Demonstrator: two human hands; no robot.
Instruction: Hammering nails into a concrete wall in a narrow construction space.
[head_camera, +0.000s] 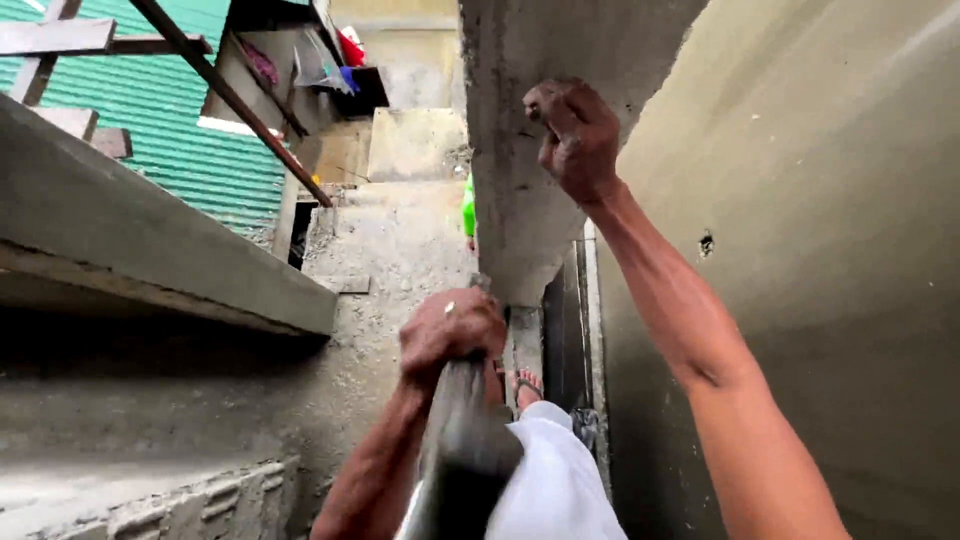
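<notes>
My left hand (452, 335) is clenched around the top of a grey metal pipe (462, 450) that runs down toward me, near the middle of the view, just in front of my white shorts (555, 485). My right hand (575, 135) is fisted higher up against the rough concrete column (520, 200); I cannot tell whether it holds anything. The column face looks bare and unfinished, while the wall (820, 250) on the right is already smoothly plastered, so I judge that work remains. My sandalled foot (527, 388) shows below, with a green corrugated sheet (150, 110) far left.
</notes>
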